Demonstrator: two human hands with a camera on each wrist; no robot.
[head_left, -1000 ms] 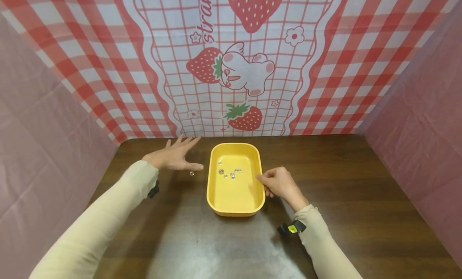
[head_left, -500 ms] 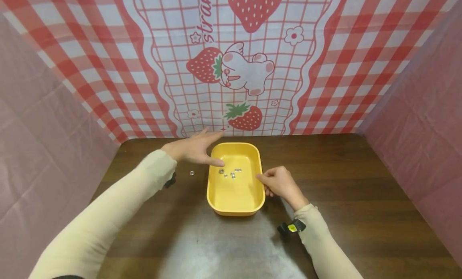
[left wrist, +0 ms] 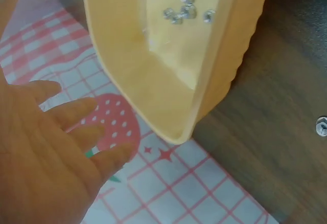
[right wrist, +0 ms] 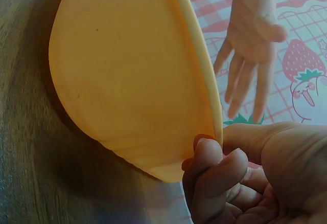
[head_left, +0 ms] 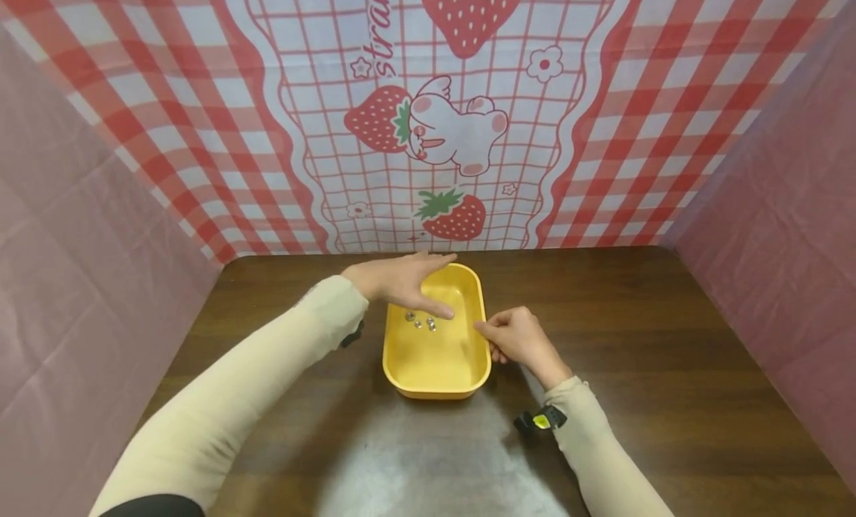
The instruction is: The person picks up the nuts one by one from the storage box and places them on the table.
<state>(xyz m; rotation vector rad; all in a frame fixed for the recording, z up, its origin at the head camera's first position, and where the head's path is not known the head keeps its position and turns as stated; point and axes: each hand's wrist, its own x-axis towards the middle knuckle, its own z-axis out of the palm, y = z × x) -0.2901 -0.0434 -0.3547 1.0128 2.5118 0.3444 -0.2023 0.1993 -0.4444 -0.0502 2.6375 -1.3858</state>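
Note:
A yellow rectangular tub [head_left: 438,368] stands on the table with several small shiny metal nuts [head_left: 431,324] on its floor. Over its far left part my left hand [head_left: 408,279] hovers, fingers spread and thumb out, holding nothing. In the left wrist view, the nuts [left wrist: 187,12] lie grouped inside, and one more nut [left wrist: 321,126] sits on the wood outside the tub. My right hand [head_left: 521,339] pinches the tub's right rim between thumb and curled fingers [right wrist: 207,183]. The left hand and sleeve cover part of the tub and the outside nut in the head view.
The dark wooden table [head_left: 602,316] runs back to an upright red-and-white checked cloth [head_left: 602,168] with strawberry prints. Pink cloth walls [head_left: 769,168] close off both sides. A black band with a yellow-green patch [head_left: 542,422] is on the right wrist.
My left hand has moved right, from beside the tub to above it, with fingers still spread. The right hand keeps its grip on the rim, and the tub stays in place.

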